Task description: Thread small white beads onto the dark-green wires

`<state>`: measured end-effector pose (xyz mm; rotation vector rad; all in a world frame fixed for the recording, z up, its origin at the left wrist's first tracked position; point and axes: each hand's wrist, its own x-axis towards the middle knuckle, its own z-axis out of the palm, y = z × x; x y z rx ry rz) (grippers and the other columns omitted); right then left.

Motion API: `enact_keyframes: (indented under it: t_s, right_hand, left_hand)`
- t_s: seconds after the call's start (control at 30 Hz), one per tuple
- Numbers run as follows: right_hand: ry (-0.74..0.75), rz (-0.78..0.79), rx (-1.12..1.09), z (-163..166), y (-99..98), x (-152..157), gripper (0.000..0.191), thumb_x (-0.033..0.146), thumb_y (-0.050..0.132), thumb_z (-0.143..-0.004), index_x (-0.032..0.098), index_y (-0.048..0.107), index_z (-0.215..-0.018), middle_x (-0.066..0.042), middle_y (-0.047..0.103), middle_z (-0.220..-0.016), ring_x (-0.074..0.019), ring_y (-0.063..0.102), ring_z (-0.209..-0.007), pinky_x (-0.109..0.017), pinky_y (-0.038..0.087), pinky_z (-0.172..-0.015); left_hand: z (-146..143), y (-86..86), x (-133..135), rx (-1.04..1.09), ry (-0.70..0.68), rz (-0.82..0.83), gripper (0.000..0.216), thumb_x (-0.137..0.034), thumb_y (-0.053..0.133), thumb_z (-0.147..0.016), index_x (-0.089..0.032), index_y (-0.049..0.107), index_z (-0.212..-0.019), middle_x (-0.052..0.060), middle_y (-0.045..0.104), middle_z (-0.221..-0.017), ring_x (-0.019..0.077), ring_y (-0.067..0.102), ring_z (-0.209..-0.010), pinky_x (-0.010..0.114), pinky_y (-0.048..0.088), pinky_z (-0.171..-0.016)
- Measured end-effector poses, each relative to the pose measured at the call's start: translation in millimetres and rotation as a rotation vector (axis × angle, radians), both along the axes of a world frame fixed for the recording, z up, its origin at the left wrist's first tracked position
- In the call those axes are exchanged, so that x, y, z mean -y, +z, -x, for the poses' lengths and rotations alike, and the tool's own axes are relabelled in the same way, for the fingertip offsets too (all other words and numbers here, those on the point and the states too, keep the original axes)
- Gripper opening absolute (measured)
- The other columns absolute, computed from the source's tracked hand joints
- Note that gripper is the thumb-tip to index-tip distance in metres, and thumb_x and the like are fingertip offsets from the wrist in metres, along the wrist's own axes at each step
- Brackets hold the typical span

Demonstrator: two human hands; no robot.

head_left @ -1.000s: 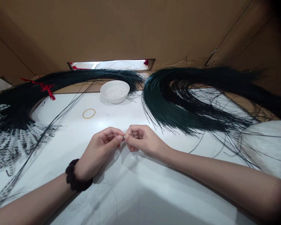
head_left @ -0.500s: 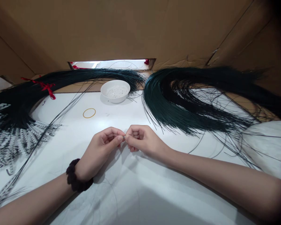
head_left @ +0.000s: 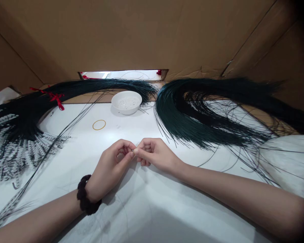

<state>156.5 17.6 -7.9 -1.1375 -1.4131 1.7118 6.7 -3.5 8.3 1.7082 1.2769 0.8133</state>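
My left hand (head_left: 111, 167) and my right hand (head_left: 153, 153) meet fingertip to fingertip over the white table (head_left: 152, 209), each pinched shut. Between the fingertips sits a tiny pale thing (head_left: 133, 150), too small to name; a thin dark strand may run from it. A black scrunchie (head_left: 87, 199) circles my left wrist. Behind the hands stands a white bowl (head_left: 126, 101) of small pale beads. A large sheaf of dark green strands (head_left: 207, 114) fans out just right of my right hand.
A second dark bundle (head_left: 73, 88), tied with a red ribbon (head_left: 56, 98), curves along the back left. Black-and-white patterned strips (head_left: 12, 155) spread at the left edge. A yellow rubber band (head_left: 99, 124) lies near the bowl. Cardboard walls (head_left: 131, 33) enclose the back.
The view has shifted slightly, so everything sits a little lower in the picture. Both hands stay pinched together at the same spot; the fingers have closed a bit tighter.
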Motion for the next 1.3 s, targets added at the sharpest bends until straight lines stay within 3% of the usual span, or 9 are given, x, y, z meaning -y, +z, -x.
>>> enact_keyframes:
  t_s: [0.2,0.4,0.63,0.77,0.87,0.97,1.1,1.3]
  right_hand:
    - [-0.026,-0.027,0.017,1.7,-1.9,4.1,0.013,0.025,0.056,-0.069,0.012,0.053,-0.069,-0.001,0.057,-0.059,-0.0072,0.05,-0.046,-0.02,0.042,-0.046]
    - [0.049,-0.102,0.034,1.0,1.4,4.5,0.002,0.016,0.05,-0.07,0.015,0.049,-0.069,0.0,0.055,-0.057,-0.0077,0.05,-0.049,-0.019,0.04,-0.047]
    - [0.222,0.054,-0.05,-4.8,7.9,-11.1,0.013,0.004,0.042,-0.063,0.014,0.048,-0.07,-0.001,0.059,-0.067,-0.0072,0.054,-0.052,-0.019,0.041,-0.049]
    - [0.2,0.066,-0.079,-4.6,5.8,-11.9,0.005,0.012,0.048,-0.07,0.012,0.053,-0.073,-0.001,0.058,-0.063,-0.0069,0.054,-0.053,-0.018,0.041,-0.048]
    - [0.111,0.069,-0.069,-3.8,2.3,-9.9,0.005,0.016,0.051,-0.071,0.012,0.053,-0.069,0.0,0.055,-0.056,-0.0064,0.051,-0.047,-0.017,0.04,-0.044]
    - [0.087,0.088,-0.087,-4.0,0.6,-8.8,0.005,0.013,0.051,-0.071,0.012,0.052,-0.066,0.0,0.055,-0.055,-0.0068,0.052,-0.046,-0.017,0.04,-0.043]
    - [0.123,0.09,-0.102,-5.5,0.3,-8.4,0.009,0.016,0.054,-0.071,0.011,0.053,-0.064,-0.002,0.058,-0.058,-0.0063,0.052,-0.046,-0.018,0.042,-0.044]
    - [0.142,0.095,-0.126,-7.4,-3.2,-9.2,0.008,0.016,0.055,-0.07,0.01,0.058,-0.074,-0.001,0.058,-0.059,-0.0056,0.051,-0.046,-0.017,0.042,-0.045]
  left_hand:
    - [0.7,4.7,3.0,-0.166,0.01,-0.132,0.013,-0.02,0.044,-0.078,-0.021,0.057,-0.081,0.002,0.06,-0.079,0.0168,0.054,-0.075,0.026,0.039,-0.065]
    - [-0.9,4.5,4.9,-0.204,0.128,-0.174,0.005,-0.018,0.047,-0.076,-0.022,0.048,-0.08,-0.001,0.055,-0.074,0.0148,0.05,-0.069,0.024,0.037,-0.059]
    - [-0.2,4.0,2.6,-0.139,0.134,-0.225,0.009,-0.012,0.041,-0.076,-0.021,0.043,-0.073,-0.002,0.048,-0.072,0.0125,0.047,-0.065,0.023,0.037,-0.059]
    - [-1.8,0.5,0.9,-0.158,0.115,-0.24,0.007,-0.015,0.04,-0.079,-0.02,0.044,-0.077,-0.001,0.05,-0.073,0.0123,0.05,-0.066,0.023,0.039,-0.059]
    - [7.5,-4.2,-14.2,-0.348,0.183,-0.373,0.009,-0.021,0.039,-0.081,-0.019,0.046,-0.086,0.001,0.055,-0.08,0.0149,0.052,-0.072,0.026,0.042,-0.066]
    - [24.9,-10.0,-40.9,-0.72,0.253,-0.484,0.018,-0.023,0.035,-0.082,-0.016,0.048,-0.093,0.006,0.057,-0.086,0.0191,0.053,-0.078,0.03,0.042,-0.07]
    - [37.0,-13.7,-66.8,-0.843,0.218,-0.484,0.02,-0.019,0.037,-0.08,-0.013,0.053,-0.091,0.009,0.059,-0.085,0.0227,0.054,-0.082,0.033,0.043,-0.072]
    - [26.3,-13.2,-71.6,-0.97,0.145,-0.535,0.024,-0.016,0.033,-0.081,-0.012,0.056,-0.09,0.012,0.058,-0.087,0.0256,0.054,-0.083,0.035,0.043,-0.069]
